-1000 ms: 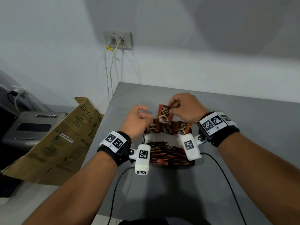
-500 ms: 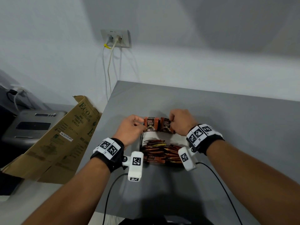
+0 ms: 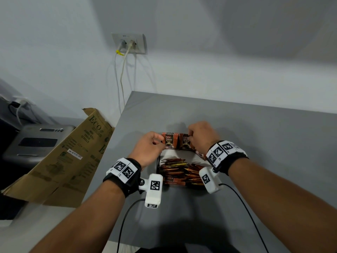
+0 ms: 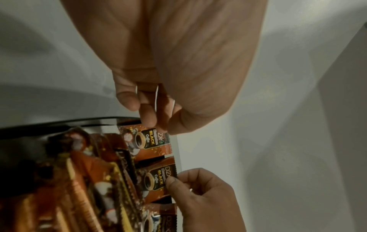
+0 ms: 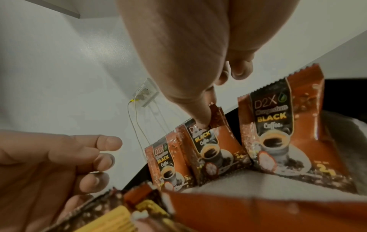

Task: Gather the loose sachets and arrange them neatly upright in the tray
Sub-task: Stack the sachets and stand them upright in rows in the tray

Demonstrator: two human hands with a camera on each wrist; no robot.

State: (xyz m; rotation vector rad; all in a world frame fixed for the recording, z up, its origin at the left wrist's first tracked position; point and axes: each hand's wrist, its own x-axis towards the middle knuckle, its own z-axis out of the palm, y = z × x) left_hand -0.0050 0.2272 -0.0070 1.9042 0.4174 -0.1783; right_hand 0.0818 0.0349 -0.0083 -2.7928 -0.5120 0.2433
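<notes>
Lowered since a second ago: the raised coffee sachet (image 3: 185, 141) has come down into the back row, and both hands have dropped with it toward the tray (image 3: 158, 161). Right hand (image 3: 201, 137): thumb and fingertip pinch the top seal of that middle sachet, which stands just left of the pinch in the wrist view, seemingly so that it can be seated straight without creasing the body. Left hand (image 3: 148, 148): fingertips curl at the top corner of the neighbouring sachet (image 3: 169, 141); whether they pinch it or merely steady it cannot be told, though the likely purpose is to stop the row tipping. Third sachet (image 5: 294, 125): stands on the far side of the right-hand pinch, upright, untouched. Sachets, general: flat foil-film packets, glossy brown-orange, crimped zigzag end seals, printed with a cup and "BLACK Coffee" (thin and limp, so they lean unless propped). Remaining stock (image 3: 179, 172): many sachets lying flat and overlapped, nearer the wrists, inside the same tray. Tray: shallow, thin dark rim, pale lining showing between row and pile. Grey table (image 3: 255, 128): matte, smooth. Judged progress: early, three upright, most yet to stand.
</notes>
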